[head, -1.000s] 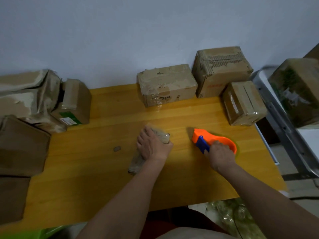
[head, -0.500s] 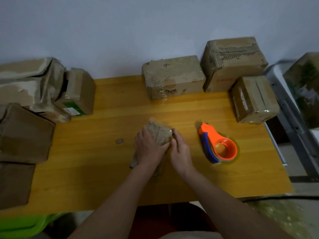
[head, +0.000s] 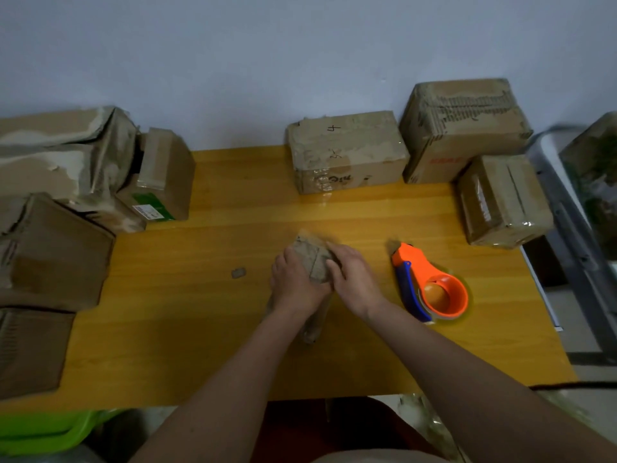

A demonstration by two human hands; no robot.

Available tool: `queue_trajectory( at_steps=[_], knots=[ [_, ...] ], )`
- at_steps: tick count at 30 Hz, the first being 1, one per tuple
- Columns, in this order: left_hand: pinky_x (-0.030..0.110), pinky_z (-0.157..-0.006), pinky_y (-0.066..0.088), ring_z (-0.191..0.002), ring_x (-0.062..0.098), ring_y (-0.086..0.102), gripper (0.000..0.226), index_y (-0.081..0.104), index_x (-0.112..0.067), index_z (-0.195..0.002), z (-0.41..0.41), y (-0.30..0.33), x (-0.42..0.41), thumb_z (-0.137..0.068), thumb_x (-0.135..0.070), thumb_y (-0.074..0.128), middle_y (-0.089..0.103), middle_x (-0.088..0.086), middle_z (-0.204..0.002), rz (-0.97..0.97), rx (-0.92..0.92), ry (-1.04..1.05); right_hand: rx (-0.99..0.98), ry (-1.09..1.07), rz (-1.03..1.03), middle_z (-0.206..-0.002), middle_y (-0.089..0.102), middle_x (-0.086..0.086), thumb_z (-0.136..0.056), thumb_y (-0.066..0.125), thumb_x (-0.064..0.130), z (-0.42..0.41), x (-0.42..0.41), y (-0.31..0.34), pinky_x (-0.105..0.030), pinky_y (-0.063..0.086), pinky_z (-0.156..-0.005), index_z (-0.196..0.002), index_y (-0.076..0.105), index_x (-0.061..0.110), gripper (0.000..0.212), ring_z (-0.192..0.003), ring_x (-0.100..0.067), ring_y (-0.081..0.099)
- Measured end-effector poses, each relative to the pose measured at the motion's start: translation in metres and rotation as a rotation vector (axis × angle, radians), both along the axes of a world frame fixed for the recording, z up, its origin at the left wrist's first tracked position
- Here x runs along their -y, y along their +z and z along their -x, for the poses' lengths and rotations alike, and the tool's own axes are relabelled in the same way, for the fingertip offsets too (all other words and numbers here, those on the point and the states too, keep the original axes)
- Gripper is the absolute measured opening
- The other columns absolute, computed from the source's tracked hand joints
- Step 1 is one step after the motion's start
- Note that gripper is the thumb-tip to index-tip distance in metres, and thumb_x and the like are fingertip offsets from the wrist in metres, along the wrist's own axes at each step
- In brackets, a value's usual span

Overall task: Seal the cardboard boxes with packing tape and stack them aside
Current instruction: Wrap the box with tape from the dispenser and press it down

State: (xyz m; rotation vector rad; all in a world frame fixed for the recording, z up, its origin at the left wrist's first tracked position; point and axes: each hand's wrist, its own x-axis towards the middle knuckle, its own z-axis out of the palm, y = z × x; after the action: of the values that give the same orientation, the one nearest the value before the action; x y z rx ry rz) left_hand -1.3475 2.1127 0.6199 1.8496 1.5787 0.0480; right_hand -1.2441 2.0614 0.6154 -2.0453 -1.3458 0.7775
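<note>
While both hands grasp it, the small cardboard box (head: pixel 312 262) sits mid-table (head: pixel 207 345): left hand (head: pixel 295 285) curled on its near-left side, right hand (head: pixel 354 279) on its right edge. Its grey-brown surface is worn, with a seam across the top. An orange tape dispenser (head: pixel 430 285) lies just right.

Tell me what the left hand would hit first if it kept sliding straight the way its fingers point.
Likely nothing on the table: the left hand, gripping the small box, points up-right into bare table. The taped carton is nearest, though depth is unclear.
</note>
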Motion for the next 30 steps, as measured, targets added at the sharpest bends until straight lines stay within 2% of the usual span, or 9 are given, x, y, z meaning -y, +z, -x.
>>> queue_trajectory(
  at_steps=[5, 9, 12, 16, 19, 22, 24, 26, 30],
  knots=[
    [0.039, -0.113, 0.026, -0.135, 0.027, 0.028, 0.105, 0.017, -0.009, -0.148, 0.001, -0.002, 0.000, -0.072, -0.050, 0.077, 0.030, 0.009, -0.145, -0.009, -0.017, -0.035, -0.005, 0.007, 0.096, -0.128, 0.058, -0.010, -0.094, 0.056, 0.019, -0.008, -0.013, 0.003, -0.028, 0.034, -0.101, -0.132, 0.055, 0.013, 0.038, -0.124, -0.025, 0.047],
    [0.039, -0.114, 0.025, -0.138, 0.026, 0.024, 0.114, 0.014, -0.011, -0.150, 0.004, -0.002, -0.002, -0.068, -0.054, 0.080, 0.027, 0.006, -0.148, 0.023, -0.006, -0.073, 0.014, 0.084, 0.327, -0.111, 0.066, -0.013, -0.095, 0.053, 0.034, -0.020, -0.029, 0.008, -0.035, 0.047, -0.085, -0.111, 0.066, 0.010, 0.032, -0.107, -0.030, 0.058],
    [0.042, -0.116, 0.023, -0.140, 0.026, 0.021, 0.116, 0.013, -0.012, -0.151, 0.007, -0.003, -0.003, -0.067, -0.056, 0.080, 0.024, 0.005, -0.150, 0.040, -0.010, -0.107, 0.059, 0.100, 0.290, -0.131, 0.057, -0.009, -0.097, 0.049, 0.030, -0.019, -0.038, 0.012, -0.036, 0.043, -0.100, -0.129, 0.056, 0.014, 0.037, -0.123, -0.027, 0.050],
    [0.044, -0.113, 0.027, -0.136, 0.027, 0.027, 0.113, 0.019, -0.013, -0.148, 0.007, -0.006, -0.004, -0.065, -0.055, 0.082, 0.031, 0.006, -0.146, 0.013, -0.004, -0.117, -0.197, 0.067, 0.158, -0.138, 0.053, -0.006, -0.098, 0.042, 0.005, -0.009, -0.039, 0.012, -0.029, 0.037, -0.108, -0.137, 0.049, 0.012, 0.040, -0.130, -0.020, 0.045],
    [0.043, -0.113, 0.027, -0.136, 0.027, 0.027, 0.113, 0.017, -0.012, -0.149, 0.008, -0.008, -0.003, -0.065, -0.054, 0.082, 0.030, 0.006, -0.146, -0.003, -0.026, -0.146, -0.295, 0.080, 0.270, -0.140, 0.049, -0.007, -0.098, 0.042, 0.005, -0.013, -0.046, 0.011, -0.033, 0.035, -0.110, -0.138, 0.046, 0.008, 0.040, -0.132, -0.022, 0.043],
    [0.041, -0.110, 0.029, -0.133, 0.026, 0.030, 0.110, 0.018, -0.016, -0.147, 0.014, -0.004, -0.010, -0.065, -0.051, 0.081, 0.033, 0.003, -0.140, -0.013, -0.059, -0.246, -0.414, 0.069, 0.394, -0.129, 0.057, -0.010, -0.098, 0.045, 0.010, -0.019, -0.048, 0.011, -0.032, 0.044, -0.098, -0.130, 0.054, 0.007, 0.033, -0.119, -0.024, 0.052],
    [0.043, -0.113, 0.024, -0.134, 0.026, 0.028, 0.110, 0.016, -0.020, -0.148, 0.019, 0.002, -0.020, -0.064, -0.051, 0.079, 0.030, 0.002, -0.143, -0.039, -0.136, -0.331, -0.298, -0.037, 0.301, -0.120, 0.063, -0.011, -0.097, 0.043, 0.009, -0.021, -0.045, 0.007, -0.035, 0.046, -0.094, -0.120, 0.059, 0.007, 0.028, -0.112, -0.026, 0.057],
    [0.047, -0.116, 0.017, -0.137, 0.028, 0.023, 0.111, 0.013, -0.028, -0.149, 0.020, 0.006, -0.029, -0.062, -0.052, 0.078, 0.024, 0.002, -0.148, -0.054, -0.217, -0.380, -0.186, -0.182, 0.079, -0.111, 0.066, -0.009, -0.094, 0.042, 0.003, -0.021, -0.040, 0.001, -0.037, 0.046, -0.095, -0.110, 0.058, 0.007, 0.023, -0.108, -0.024, 0.059],
    [0.047, -0.115, 0.014, -0.137, 0.028, 0.022, 0.116, 0.004, -0.030, -0.152, 0.021, 0.004, -0.033, -0.064, -0.052, 0.077, 0.024, 0.004, -0.149, -0.018, -0.252, -0.425, -0.384, -0.144, 0.023, -0.117, 0.060, -0.009, -0.094, 0.038, -0.007, -0.004, -0.041, -0.003, -0.029, 0.043, -0.102, -0.122, 0.052, 0.003, 0.033, -0.115, -0.019, 0.055]
  ],
)
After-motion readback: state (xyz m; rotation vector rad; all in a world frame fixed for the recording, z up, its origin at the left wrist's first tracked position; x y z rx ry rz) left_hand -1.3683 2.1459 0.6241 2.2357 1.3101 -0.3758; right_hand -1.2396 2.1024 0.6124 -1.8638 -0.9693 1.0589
